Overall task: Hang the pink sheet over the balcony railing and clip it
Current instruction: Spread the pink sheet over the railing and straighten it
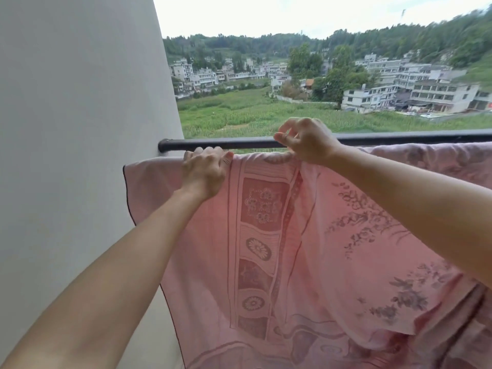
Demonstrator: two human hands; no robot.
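Under both hands, in the head view, the pink sheet [306,235] drapes down from its top edge, which sits just below the black railing [239,141]. The left hand [205,174] is curled shut, gripping that edge near the wall [80,129], likely to keep the cloth from sliding. The right hand [306,142], just beside it, pinches a raised fold with fingertips, seemingly evening the hem. No clip is visible, so clipping looks not yet done.
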